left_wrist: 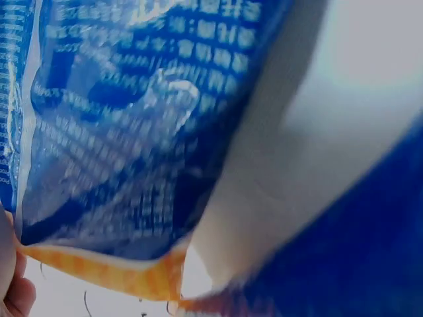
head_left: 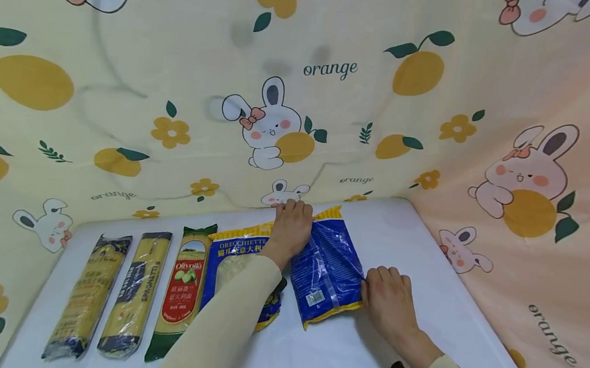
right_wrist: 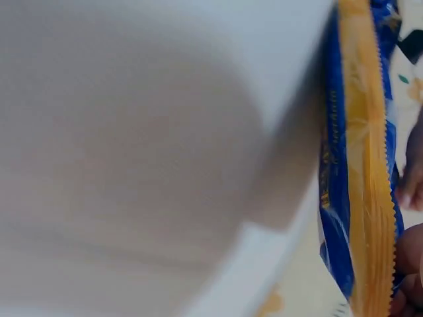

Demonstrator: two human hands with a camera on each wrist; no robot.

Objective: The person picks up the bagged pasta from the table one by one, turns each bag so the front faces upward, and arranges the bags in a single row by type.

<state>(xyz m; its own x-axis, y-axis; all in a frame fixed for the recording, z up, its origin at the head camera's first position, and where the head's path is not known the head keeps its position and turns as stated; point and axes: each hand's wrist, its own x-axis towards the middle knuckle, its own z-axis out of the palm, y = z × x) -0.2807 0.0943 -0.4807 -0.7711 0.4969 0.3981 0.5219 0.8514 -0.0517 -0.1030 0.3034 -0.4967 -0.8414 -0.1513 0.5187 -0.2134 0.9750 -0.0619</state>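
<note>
A blue and yellow pasta bag shows its printed back and barcode in the head view. My left hand grips its upper left corner, and my right hand pinches its right edge. White print and a yellow end seal of this bag fill much of the left wrist view, with fingertips at the seal. From the right wrist, the bag appears edge-on, fingers at its side. My left arm partly covers a blue and yellow orecchiette bag next to it.
Left of the bags, a green and red spaghetti pack and two yellow spaghetti packs lie in a row on the white table. A printed curtain hangs behind the table and along its right side.
</note>
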